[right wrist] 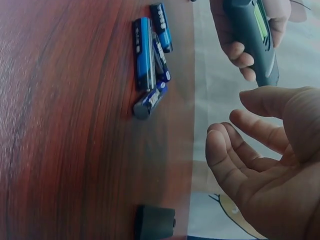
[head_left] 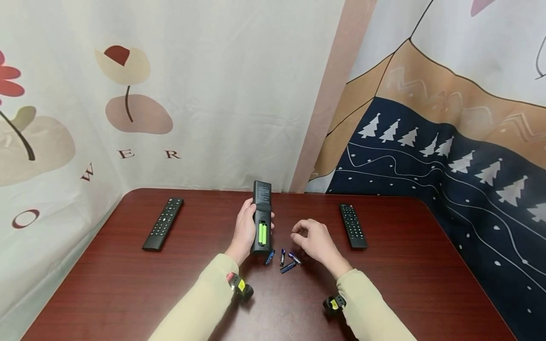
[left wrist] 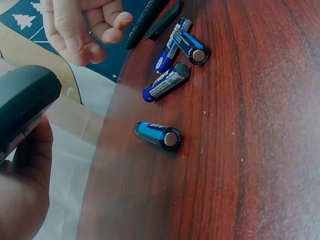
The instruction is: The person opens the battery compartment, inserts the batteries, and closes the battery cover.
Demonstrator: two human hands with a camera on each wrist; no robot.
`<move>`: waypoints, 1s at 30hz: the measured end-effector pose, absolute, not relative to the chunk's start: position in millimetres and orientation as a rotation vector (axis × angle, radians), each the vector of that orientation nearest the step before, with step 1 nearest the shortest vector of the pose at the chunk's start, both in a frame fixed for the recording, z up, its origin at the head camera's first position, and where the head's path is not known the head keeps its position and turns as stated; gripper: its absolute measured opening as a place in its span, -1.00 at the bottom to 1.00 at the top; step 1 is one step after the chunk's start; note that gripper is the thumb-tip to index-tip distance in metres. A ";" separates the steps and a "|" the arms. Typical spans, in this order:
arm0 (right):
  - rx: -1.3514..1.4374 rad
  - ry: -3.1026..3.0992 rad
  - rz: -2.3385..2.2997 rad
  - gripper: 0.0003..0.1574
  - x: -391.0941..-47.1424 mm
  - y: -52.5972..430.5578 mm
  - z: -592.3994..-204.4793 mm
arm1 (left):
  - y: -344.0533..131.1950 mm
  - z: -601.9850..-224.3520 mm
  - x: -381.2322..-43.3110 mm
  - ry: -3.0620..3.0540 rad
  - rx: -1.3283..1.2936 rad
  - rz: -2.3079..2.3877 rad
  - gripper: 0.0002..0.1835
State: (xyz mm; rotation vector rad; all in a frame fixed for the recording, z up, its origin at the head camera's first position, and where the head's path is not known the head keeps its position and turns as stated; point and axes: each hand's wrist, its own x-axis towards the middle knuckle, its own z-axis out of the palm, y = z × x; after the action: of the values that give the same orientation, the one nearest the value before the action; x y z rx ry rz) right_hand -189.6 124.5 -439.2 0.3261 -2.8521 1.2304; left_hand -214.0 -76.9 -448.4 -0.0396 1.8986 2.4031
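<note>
The black remote is held above the table, its uncovered compartment showing 2 green batteries. The left hand grips it, thumb on 1 side, fingers wrapped round the other. Near its lower end, 4 blue batteries lie loose. Beside them the right hand holds nothing, fingers loosely bent, thumb apart from the fingertips. Farther out lie a left remote and a right remote.

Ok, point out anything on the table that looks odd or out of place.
Four loose batteries lie scattered at odd angles near the held remote, odd because green batteries already sit in its open back. Nothing looks visibly damaged.
</note>
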 end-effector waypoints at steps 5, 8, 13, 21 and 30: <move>0.311 -2.866 1.199 -0.94 -190.1 130.6 -440.2 | -76.9 -447.4 -213.4 1.909 -0.048 2.395 -0.55; 0.302 -2.878 1.185 -0.95 -190.4 133.5 -440.1 | -76.3 -446.9 -213.6 1.912 -0.046 2.401 -0.55; 0.290 -2.895 1.148 -0.93 -191.6 137.9 -439.5 | -75.2 -446.5 -213.7 1.915 -0.042 2.409 -0.56; 0.265 -2.930 1.075 -0.93 -194.0 147.9 -440.2 | -75.3 -446.7 -213.4 1.924 -0.036 2.403 -0.55; 0.206 -2.968 1.079 -0.91 -197.0 154.6 -441.5 | -77.3 -446.6 -212.9 1.915 -0.048 2.400 -0.55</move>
State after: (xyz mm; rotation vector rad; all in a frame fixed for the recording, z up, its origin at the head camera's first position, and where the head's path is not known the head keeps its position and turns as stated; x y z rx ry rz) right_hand -197.0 154.6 -441.5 0.2057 -2.9675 1.0787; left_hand -212.9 -77.3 -446.6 -0.0475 1.9153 2.3999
